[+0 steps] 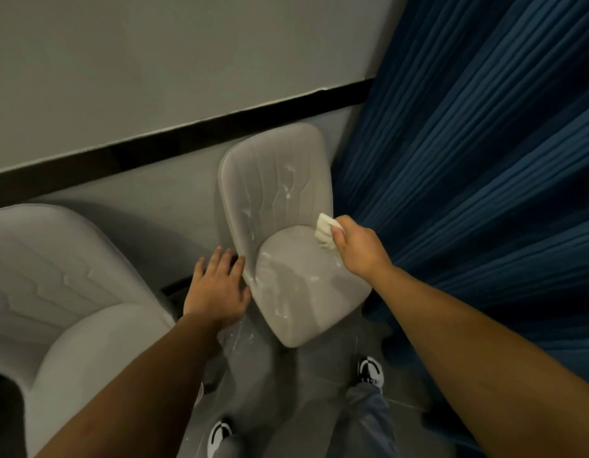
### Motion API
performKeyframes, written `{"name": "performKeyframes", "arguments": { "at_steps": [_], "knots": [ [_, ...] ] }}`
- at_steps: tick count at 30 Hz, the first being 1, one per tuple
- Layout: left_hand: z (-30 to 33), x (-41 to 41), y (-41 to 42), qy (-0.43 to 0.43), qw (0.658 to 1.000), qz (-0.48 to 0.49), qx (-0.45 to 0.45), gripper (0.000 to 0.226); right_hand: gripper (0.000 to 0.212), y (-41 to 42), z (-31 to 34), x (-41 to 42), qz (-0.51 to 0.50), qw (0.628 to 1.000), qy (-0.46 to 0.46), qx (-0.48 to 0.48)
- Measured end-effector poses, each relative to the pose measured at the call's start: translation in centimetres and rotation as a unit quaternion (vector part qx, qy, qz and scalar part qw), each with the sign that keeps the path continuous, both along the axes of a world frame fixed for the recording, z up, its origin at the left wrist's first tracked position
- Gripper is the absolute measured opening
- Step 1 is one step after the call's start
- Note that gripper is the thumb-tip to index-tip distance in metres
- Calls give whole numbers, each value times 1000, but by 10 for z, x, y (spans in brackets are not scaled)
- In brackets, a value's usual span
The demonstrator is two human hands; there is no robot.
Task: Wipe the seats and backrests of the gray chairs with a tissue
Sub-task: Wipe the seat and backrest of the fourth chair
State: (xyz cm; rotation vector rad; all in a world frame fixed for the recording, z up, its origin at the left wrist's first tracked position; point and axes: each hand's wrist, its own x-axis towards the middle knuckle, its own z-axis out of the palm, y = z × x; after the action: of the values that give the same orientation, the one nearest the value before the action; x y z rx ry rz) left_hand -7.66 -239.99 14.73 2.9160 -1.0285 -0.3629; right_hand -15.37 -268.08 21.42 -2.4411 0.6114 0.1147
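White tissue (324,233) in right hand (359,251) at chair (286,259) seat's edge.

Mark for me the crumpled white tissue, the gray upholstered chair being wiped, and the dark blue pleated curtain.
Crumpled white tissue (323,231), head view: its bunched middle, left of the gripping fingers.
Gray upholstered chair being wiped (303,285), head view: bare middle of the seat.
Dark blue pleated curtain (484,143), head view: its folds, upper right.

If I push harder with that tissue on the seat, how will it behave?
The tissue, bunched in the right hand, looks soft and floppy, so it will probably crumple rather than slide flat. The pale smears on the chair seat may make it drag or tear.
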Motion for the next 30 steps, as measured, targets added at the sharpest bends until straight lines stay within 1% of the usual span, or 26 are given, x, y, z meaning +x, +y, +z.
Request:
{"name": "performKeyframes", "arguments": {
  "at_steps": [5,8,10,12,15,17,20,21,26,30],
  "knots": [
    [-21,-19,-39,-1,992,123,40,73,33,-64,-35,18,62,997,5,38],
    [-35,-50,-76,10,984,165,64,76,34,-103,-54,19,95,993,12,70],
    [-42,-73,-106,14,980,191,59,76,32,-126,-70,17,128,988,19,84],
    [-42,-87,-135,17,980,192,44,76,33,-145,-83,14,152,985,23,81],
    [-43,-89,-161,-8,983,177,48,76,34,-164,-99,15,156,985,35,72],
    [-47,-85,-168,7,980,192,59,76,35,-173,-109,16,145,986,39,77],
    [-62,-79,-170,76,965,229,101,75,36,-182,-125,13,149,986,32,68],
    [-69,-81,-171,84,963,232,112,75,36,-185,-131,11,150,986,33,63],
    [-105,-101,-168,55,968,227,88,73,34,-184,-167,6,139,988,25,57],
    [-139,-100,-143,66,959,260,97,75,37,-173,-202,17,130,989,11,64]
  ]
}}
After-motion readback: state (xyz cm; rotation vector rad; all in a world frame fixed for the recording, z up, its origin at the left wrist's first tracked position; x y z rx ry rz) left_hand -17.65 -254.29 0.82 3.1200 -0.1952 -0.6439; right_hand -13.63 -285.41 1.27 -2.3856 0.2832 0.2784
